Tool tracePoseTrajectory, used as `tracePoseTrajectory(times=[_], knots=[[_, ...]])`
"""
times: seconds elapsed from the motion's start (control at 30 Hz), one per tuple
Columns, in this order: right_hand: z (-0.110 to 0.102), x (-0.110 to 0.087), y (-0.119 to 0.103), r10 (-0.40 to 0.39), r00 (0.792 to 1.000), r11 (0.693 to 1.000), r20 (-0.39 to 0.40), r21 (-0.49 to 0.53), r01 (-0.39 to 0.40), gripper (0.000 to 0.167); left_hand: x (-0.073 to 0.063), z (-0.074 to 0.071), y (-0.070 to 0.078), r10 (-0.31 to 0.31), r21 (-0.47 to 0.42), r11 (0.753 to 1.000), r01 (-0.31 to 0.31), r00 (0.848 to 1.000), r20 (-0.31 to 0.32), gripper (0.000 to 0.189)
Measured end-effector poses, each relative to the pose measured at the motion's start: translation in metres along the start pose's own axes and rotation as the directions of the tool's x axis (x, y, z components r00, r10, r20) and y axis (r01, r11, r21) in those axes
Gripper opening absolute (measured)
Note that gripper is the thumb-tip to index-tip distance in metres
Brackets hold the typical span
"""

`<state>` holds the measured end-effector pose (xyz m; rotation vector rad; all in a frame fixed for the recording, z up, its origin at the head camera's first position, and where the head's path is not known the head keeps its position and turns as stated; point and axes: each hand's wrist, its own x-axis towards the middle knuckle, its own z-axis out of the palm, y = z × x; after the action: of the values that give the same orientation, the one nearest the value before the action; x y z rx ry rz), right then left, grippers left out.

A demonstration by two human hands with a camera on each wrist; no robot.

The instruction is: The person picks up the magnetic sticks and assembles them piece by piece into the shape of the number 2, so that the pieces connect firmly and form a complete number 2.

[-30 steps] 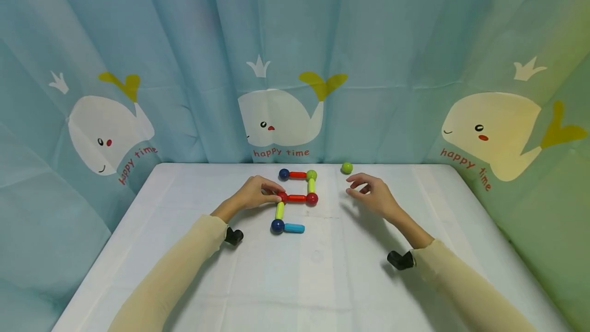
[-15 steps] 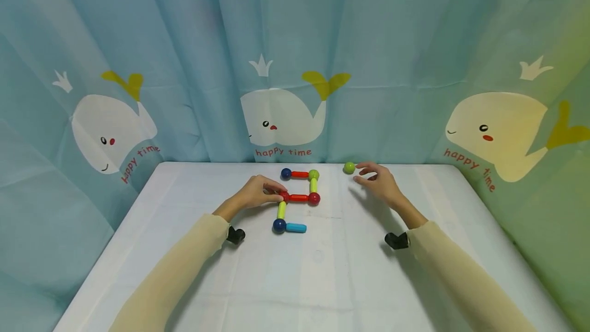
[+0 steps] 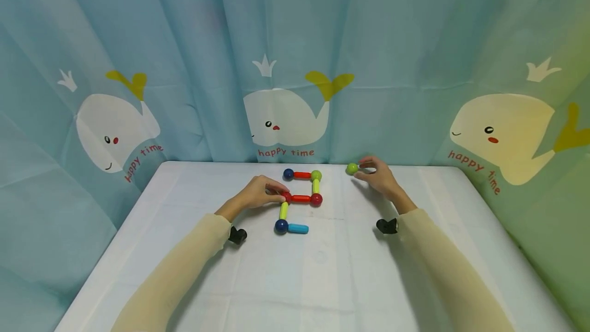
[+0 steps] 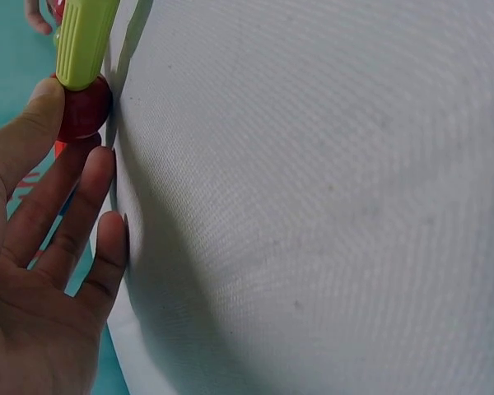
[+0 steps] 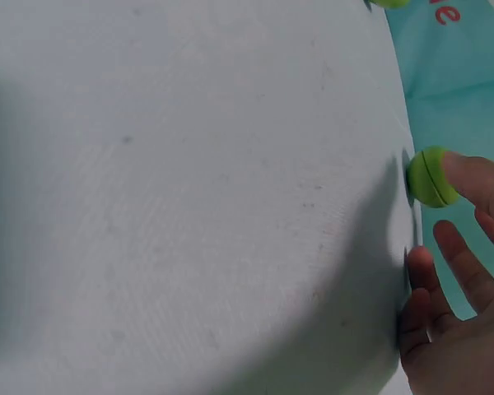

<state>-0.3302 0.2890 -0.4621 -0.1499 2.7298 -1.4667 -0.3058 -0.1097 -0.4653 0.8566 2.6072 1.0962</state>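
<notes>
My left hand (image 3: 257,192) pinches a red ball (image 4: 86,113) between thumb and fingers. From that ball a yellow-green rod (image 3: 283,211) leads down to a dark blue ball (image 3: 281,226) bearing a light blue rod (image 3: 298,229). A red rod (image 3: 301,199) joins it to a second red ball (image 3: 316,199) at the right. Beside a loose green ball (image 3: 352,168) near the far edge is my right hand (image 3: 380,178). Its thumb overlaps the ball in the right wrist view, while the other fingers are spread apart; I cannot tell whether the thumb touches it.
Above the second red ball, a yellow-green rod (image 3: 315,186) reaches another green ball (image 3: 316,175). A red rod (image 3: 302,174) runs from there to a dark blue ball (image 3: 288,174). Behind the white table (image 3: 276,281) hangs a whale-print curtain (image 3: 295,65).
My right hand has moved toward the far edge and up to the loose green ball. The left hand keeps its hold on the red ball, and the view has shifted slightly.
</notes>
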Motion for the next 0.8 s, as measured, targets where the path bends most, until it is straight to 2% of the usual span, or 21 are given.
tracePoseTrajectory(times=[0.33, 0.8], knots=[[0.005, 0.005, -0.001, 0.037, 0.999, 0.999, -0.001, 0.011, -0.037, 0.054, -0.001, -0.001, 0.001, 0.007, 0.007, 1.0, -0.007, 1.0, -0.004, 0.027], [0.012, 0.008, 0.001, 0.032, 0.999, 0.999, -0.043, -0.031, -0.033, 0.042, 0.0, 0.0, 0.0, -0.005, 0.011, 1.0, 0.005, 1.0, -0.011, 0.027]])
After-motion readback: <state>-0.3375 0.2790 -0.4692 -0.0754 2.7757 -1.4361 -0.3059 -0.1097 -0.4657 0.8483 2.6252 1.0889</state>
